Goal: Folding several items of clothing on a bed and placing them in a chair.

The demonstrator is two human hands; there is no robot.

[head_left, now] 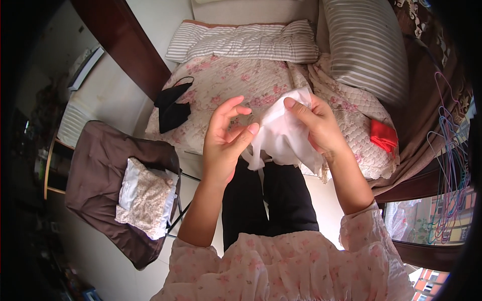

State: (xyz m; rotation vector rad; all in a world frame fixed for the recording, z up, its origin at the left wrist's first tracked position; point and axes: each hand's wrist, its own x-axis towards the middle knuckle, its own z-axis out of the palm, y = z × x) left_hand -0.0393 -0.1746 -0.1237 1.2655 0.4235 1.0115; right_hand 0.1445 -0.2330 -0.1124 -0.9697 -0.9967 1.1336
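A thin, sheer white garment (283, 128) hangs crumpled in front of me, above my lap; its exact kind I cannot make out. My right hand (316, 120) pinches its upper right part between thumb and fingers. Just beside its left edge is my left hand (226, 135), fingers spread and curved, the thumb tip close to or touching the fabric. The garment's lower edge drops loosely over my black trousers (268, 200).
Ahead lies a floral quilt (231, 75) with a black strappy garment (173, 108) and a folded red cloth (383, 135). Striped cushions (369, 45) stand behind. A brown-covered chair (95, 165) at left bears folded clothes (148, 198). Coloured wire hangers (447, 150) hang at right.
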